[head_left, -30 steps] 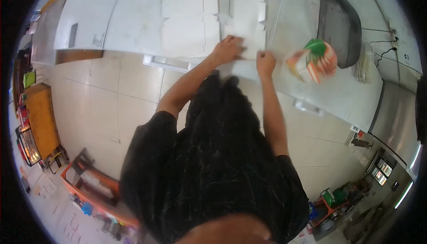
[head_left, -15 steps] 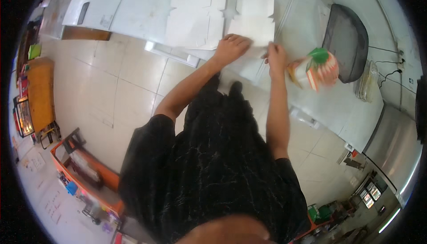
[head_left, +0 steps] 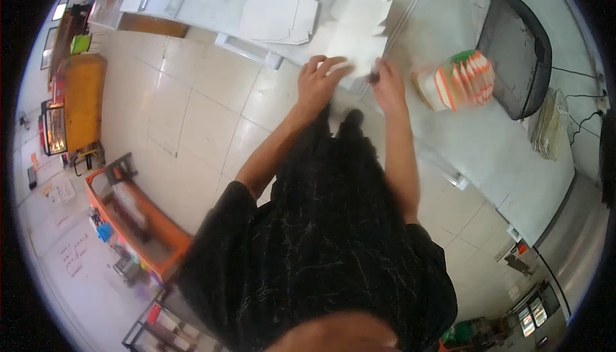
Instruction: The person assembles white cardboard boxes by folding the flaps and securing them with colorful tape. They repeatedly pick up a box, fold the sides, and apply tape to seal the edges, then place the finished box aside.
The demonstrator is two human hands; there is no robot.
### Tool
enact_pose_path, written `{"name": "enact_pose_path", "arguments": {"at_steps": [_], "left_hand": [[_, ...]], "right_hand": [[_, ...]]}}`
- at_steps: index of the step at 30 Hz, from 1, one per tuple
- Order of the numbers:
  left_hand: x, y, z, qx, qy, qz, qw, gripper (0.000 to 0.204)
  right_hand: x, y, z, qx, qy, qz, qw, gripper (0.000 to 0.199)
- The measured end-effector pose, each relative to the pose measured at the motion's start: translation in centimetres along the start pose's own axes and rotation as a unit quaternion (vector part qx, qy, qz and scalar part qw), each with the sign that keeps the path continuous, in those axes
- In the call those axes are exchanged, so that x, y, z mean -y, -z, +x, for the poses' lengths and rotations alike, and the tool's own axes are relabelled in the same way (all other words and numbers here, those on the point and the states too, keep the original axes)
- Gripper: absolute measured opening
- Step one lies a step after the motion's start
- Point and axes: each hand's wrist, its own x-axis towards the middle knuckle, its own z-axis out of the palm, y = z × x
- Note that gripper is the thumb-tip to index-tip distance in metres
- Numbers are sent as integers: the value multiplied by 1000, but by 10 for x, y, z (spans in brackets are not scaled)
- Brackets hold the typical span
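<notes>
Left hand: I see my left hand (head_left: 319,81) laid flat, fingers spread wide, pressing down on the near end of the flat white carton blank (head_left: 355,37). It pins the sheet and grips nothing.
Right hand: my right hand (head_left: 387,82) sits at the blank's near right corner, fingers drawn in narrow as if pinching the edge or some small dark thing; I cannot tell which from this view.
Where the blank lies: on the pale counter (head_left: 449,134), right at its near edge, in front of my body, running away from me toward the far side.
Neighbours: a second stack of white blanks (head_left: 282,5) lies just to the left on the same counter, apart from mine. A bundle of orange-and-white folded packs (head_left: 457,81) with a green top lies to the right, near but not touching. A dark mesh tray (head_left: 513,53) sits beyond that, toward the right end.
How it will handle: I judge it light, thin card, stiff across a panel but ready to bend at its creases. It should slide easily on the smooth counter, so one palm needs to hold it down.
Fragility: flaps and corners look easy to crumple or tear if pulled hard.
Where to take hold: by an outer edge or flap near the counter's near edge, thumb under and fingers on top, close to a crease.
</notes>
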Motion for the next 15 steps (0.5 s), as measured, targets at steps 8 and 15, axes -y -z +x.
{"name": "enact_pose_path", "arguments": {"at_steps": [8, 15], "left_hand": [[-35, 5, -38, -68, 137, -177, 972, 24], [-39, 11, -36, -102, 58, -198, 973, 16]], "right_hand": [[5, -14, -58, -1, 13, -48, 999, 25], [19, -7, -67, 54, 66, -66, 994, 22]]}}
